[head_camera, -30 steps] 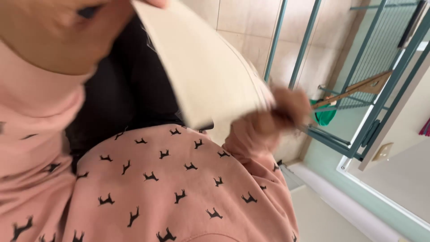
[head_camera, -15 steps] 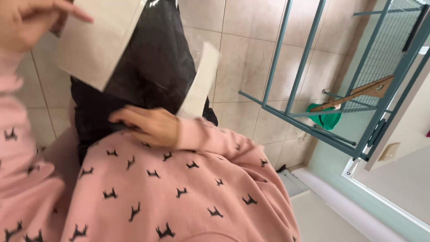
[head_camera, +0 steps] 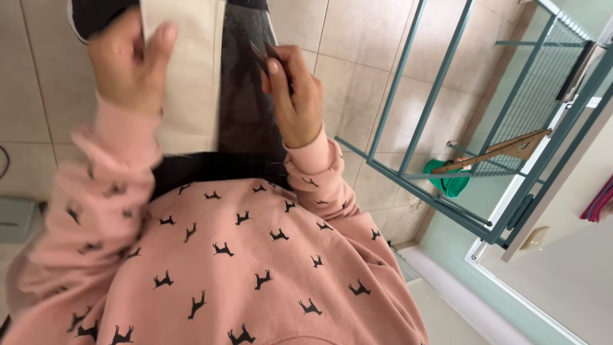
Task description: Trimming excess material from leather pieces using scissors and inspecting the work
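Observation:
I hold a garment up in front of me, part cream fabric [head_camera: 185, 76] and part black fabric [head_camera: 246, 108]. My left hand [head_camera: 128, 64] is closed on the cream part near the top left of the view, slightly blurred. At the upper middle, my right hand [head_camera: 295, 96] pinches the right edge of the black part, thumb up. The garment's lower end hangs against my chest. Below the hands, my pink sweatshirt [head_camera: 242, 268] with small black animal prints fills the lower view.
Beige tiles [head_camera: 357, 83] lie behind the garment. A teal metal grille gate [head_camera: 447, 128] stands at the right, with a green bucket [head_camera: 450, 182] and a wooden stick [head_camera: 504, 150] behind it. A grey object [head_camera: 16, 217] sits at the left edge.
My right hand rose from chest level and took hold of the black fabric's edge. My left hand shifted right on the cream part. The garment now hangs spread between both hands.

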